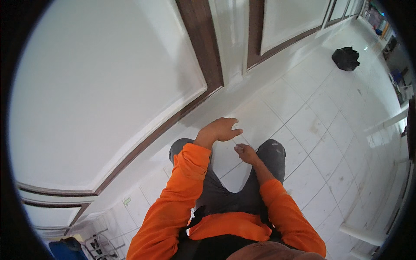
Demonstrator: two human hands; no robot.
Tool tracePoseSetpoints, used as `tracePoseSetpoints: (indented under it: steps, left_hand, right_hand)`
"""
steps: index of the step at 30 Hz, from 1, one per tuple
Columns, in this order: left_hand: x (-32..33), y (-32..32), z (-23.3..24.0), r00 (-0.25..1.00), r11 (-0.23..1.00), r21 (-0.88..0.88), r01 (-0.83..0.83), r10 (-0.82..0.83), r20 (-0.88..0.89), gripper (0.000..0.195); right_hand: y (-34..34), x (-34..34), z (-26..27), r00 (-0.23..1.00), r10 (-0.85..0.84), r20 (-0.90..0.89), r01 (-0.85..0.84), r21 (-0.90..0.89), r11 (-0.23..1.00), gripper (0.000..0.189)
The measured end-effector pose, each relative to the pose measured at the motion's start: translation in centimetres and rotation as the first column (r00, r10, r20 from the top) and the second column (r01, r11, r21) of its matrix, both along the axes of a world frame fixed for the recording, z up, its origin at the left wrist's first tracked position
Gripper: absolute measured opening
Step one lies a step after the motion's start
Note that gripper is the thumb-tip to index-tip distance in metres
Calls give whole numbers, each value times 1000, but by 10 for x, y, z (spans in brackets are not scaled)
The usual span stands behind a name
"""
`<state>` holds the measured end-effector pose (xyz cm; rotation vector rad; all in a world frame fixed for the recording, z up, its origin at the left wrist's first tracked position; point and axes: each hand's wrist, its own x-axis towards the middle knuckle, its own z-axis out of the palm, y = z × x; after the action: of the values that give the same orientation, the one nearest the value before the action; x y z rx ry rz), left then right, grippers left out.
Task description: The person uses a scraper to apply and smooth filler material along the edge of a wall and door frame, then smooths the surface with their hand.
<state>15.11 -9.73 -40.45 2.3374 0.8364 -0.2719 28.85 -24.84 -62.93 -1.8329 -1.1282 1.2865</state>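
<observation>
My left hand (221, 129) hangs in front of my left knee, over the white tiled floor (295, 138). Its thumb stands apart from the fingers, and I see nothing held in it. Close below it is my right hand (247, 154), near the inside of my right knee (274, 152). The fingers of that hand are curled in with a pale spot at the tips; whether they pinch something small cannot be told. Beside my left arm stands a wall with a large white panel (113, 94) in a dark brown frame (203, 48).
A crumpled black plastic bag (346, 58) lies on the floor at upper right. A second framed white panel (292, 24) continues along the wall. At lower left are a blue thing (66, 249) and a metal frame (102, 245). A white post (360, 233) lies at lower right.
</observation>
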Motion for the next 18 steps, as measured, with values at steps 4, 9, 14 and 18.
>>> tracePoseSetpoints:
  steps: [4,9,14,18]
  left_hand:
    - [32,-5,-3,997,998,-11,59,-59,-44,70]
    - [53,-20,-7,990,991,-47,127,-130,-56,69]
    - [56,-28,-8,984,989,-37,144,-147,-102,68]
    - [45,-34,-8,989,990,-28,135,-137,-64,69]
  right_hand:
    - [-18,19,0,981,-41,187,34,39,999,49]
    - [-23,31,11,986,-97,138,93,32,995,44]
    - [-27,28,12,989,-139,47,134,103,986,44]
    - [-22,17,22,988,-112,106,95,151,984,42]
